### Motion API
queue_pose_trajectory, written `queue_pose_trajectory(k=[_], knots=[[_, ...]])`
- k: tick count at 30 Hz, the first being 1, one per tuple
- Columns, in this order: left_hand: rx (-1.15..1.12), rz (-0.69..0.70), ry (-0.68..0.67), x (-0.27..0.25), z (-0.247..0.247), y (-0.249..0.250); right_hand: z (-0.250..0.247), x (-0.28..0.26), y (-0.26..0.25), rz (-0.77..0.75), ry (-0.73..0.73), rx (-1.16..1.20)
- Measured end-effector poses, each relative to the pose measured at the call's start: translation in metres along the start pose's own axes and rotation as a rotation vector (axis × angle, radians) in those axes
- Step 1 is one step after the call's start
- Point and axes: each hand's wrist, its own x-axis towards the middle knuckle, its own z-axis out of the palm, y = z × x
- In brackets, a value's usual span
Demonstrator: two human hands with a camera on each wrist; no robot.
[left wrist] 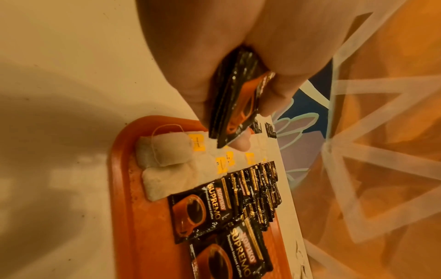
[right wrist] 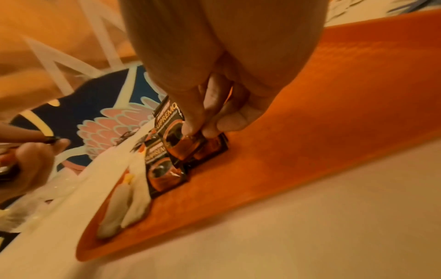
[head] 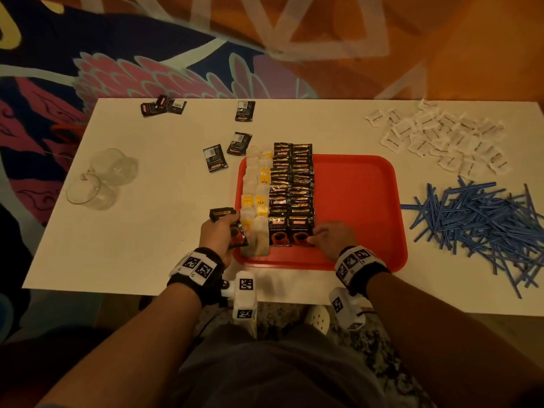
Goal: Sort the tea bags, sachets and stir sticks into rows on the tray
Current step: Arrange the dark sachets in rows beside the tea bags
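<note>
A red tray (head: pixel 359 189) sits mid-table with two columns of tea bags (head: pixel 255 198) at its left edge and two columns of black coffee sachets (head: pixel 291 187) beside them. My left hand (head: pixel 219 235) grips a small stack of black coffee sachets (left wrist: pixel 235 98) just off the tray's near-left corner. My right hand (head: pixel 329 238) pinches the near end of the front sachet (right wrist: pixel 190 143) in the right sachet column, lifting it slightly. Loose black sachets (head: pixel 240 142) lie on the table left of the tray.
White sugar sachets (head: pixel 441 136) are heaped at the back right. A pile of blue stir sticks (head: pixel 482 225) lies right of the tray. Two clear glasses (head: pixel 100 178) stand at the left. The tray's right half (head: pixel 368 219) is bare.
</note>
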Motion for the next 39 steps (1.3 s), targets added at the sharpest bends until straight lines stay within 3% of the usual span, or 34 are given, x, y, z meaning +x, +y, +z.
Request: queue_pose_trajectory(k=[11, 31, 36, 39], knots=[[0.053, -0.008, 0.003, 0.001, -0.019, -0.012, 0.014, 0.012, 0.016, 0.084, 0.014, 0.044], [0.163, 0.024, -0.072, -0.004, -0.01, -0.016, 0.001, 0.001, 0.01, 0.057, 0.107, -0.018], [0.2, 0.029, -0.129, -0.01, 0.007, -0.012, -0.007, -0.01, -0.002, -0.024, 0.105, 0.082], [0.177, 0.005, -0.183, -0.02, 0.02, -0.006, -0.006, -0.021, -0.021, -0.121, -0.014, 0.234]])
